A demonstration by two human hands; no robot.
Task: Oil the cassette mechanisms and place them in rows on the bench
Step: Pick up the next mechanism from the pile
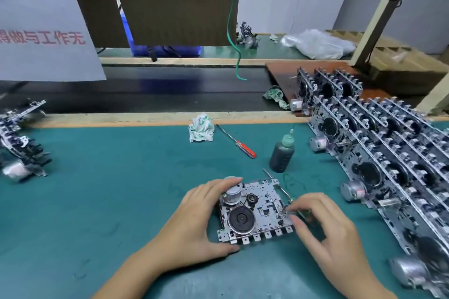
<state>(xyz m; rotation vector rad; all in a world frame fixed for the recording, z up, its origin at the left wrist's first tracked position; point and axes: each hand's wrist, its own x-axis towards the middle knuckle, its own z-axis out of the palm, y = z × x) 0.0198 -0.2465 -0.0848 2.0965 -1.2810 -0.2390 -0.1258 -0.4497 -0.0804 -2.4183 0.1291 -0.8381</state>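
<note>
A metal cassette mechanism (260, 211) with a black flywheel and a silver motor lies flat on the green mat in front of me. My left hand (194, 223) grips its left side, one finger on the motor and the thumb at the near corner. My right hand (323, 226) pinches a thin tool with a green handle (283, 190) at the mechanism's right edge; its metal shaft points away. A dark oil bottle (281, 154) with a green nozzle stands just beyond. Rows of mechanisms (388, 148) stand on edge to the right.
A red-handled screwdriver (237, 141) and a crumpled cloth (201, 130) lie beyond the bottle. More mechanisms (19, 143) are heaped at the left. A black conveyor belt (145, 94) runs behind the wooden bench edge. A green wire (234, 31) hangs over it.
</note>
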